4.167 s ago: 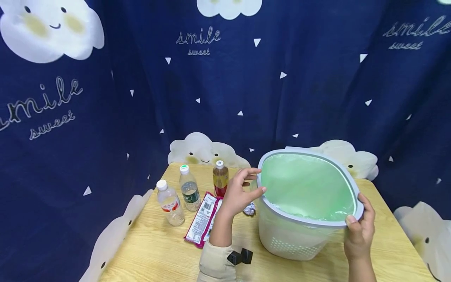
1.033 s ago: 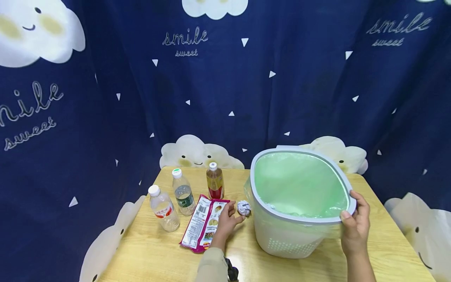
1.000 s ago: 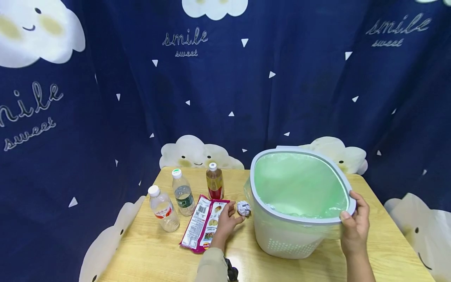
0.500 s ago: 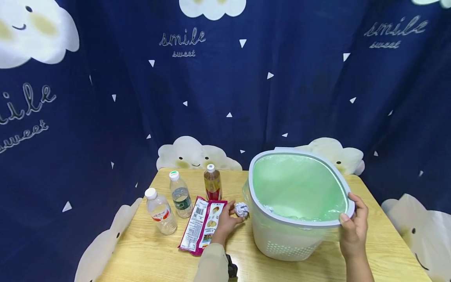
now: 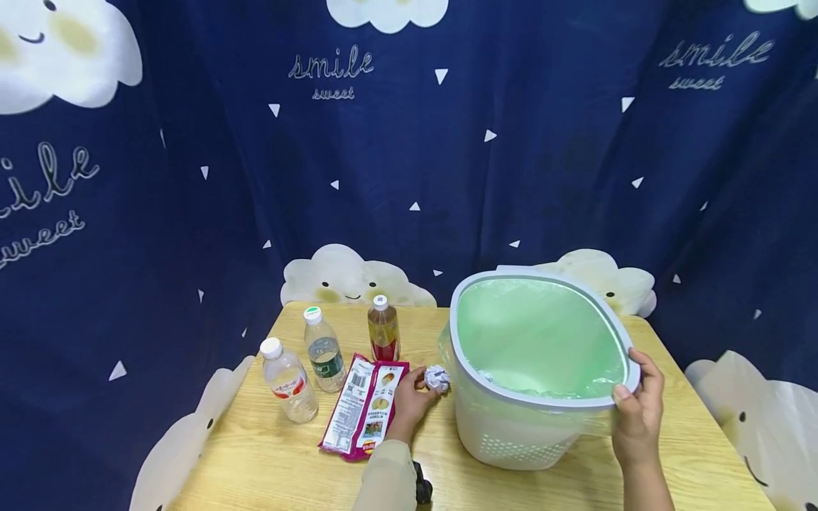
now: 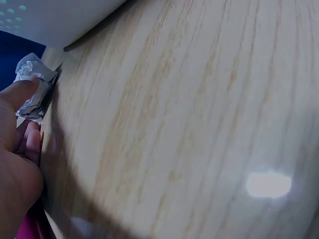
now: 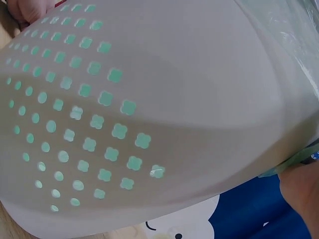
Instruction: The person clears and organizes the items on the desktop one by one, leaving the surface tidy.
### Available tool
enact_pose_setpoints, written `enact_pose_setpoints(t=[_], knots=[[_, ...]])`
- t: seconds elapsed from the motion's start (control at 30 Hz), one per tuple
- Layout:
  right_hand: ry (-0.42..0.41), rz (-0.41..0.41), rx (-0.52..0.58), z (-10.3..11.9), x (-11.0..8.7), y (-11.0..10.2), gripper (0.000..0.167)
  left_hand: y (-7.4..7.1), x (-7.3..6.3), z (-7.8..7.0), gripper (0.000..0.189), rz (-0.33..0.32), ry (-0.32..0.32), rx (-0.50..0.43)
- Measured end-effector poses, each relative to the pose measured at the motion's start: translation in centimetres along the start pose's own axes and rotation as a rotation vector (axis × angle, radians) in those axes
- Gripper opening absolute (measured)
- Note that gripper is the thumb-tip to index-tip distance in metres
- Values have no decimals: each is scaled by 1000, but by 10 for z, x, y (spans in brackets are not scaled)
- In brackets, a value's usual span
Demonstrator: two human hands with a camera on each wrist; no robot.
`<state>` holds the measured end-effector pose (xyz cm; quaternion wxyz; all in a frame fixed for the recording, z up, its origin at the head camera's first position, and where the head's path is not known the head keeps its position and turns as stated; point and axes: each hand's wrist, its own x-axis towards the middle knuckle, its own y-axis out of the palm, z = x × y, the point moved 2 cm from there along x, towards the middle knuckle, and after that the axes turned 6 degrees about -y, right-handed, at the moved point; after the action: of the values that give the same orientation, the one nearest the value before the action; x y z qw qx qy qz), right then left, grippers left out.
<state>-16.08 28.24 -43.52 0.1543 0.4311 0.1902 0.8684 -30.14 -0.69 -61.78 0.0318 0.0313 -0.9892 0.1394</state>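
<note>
A crumpled paper ball (image 5: 437,379) lies on the table left of the trash bin (image 5: 505,443). My left hand (image 5: 412,401) pinches it between thumb and fingers; in the left wrist view the thumb lies against the paper ball (image 6: 33,67). The white bin has a grey rim, small cut-out holes and a green plastic bag (image 5: 543,326) lining it, folded over the rim. With the thumb in front, my right hand (image 5: 641,408) grips the rim at the right end. The bin leans slightly. The right wrist view mostly shows its perforated side (image 7: 199,74).
A purple-edged snack packet (image 5: 364,408) lies flat just left of my left hand. Behind and beside it stand a brown-and-red drink bottle (image 5: 384,332), a green-labelled bottle (image 5: 326,355) and a red-labelled clear bottle (image 5: 290,383). A dark blue curtain (image 5: 383,156) hangs behind the wooden table (image 5: 255,461).
My left hand has come off the bin's left rim, gone down to the paper ball and closed its fingers on it. My right hand keeps hold of the rim.
</note>
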Motion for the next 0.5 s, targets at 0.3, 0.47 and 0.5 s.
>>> enact_pose_setpoints(t=[0.3, 0.47, 0.5], knots=[[0, 14, 11, -1, -2, -1, 53, 0, -3, -2, 55, -27, -39, -3], [3, 17, 3, 0, -2, -2, 53, 1, -5, 2, 52, -32, -51, -52], [1, 17, 4, 0, -2, -2, 53, 2, -8, 1, 53, -32, -55, -79]])
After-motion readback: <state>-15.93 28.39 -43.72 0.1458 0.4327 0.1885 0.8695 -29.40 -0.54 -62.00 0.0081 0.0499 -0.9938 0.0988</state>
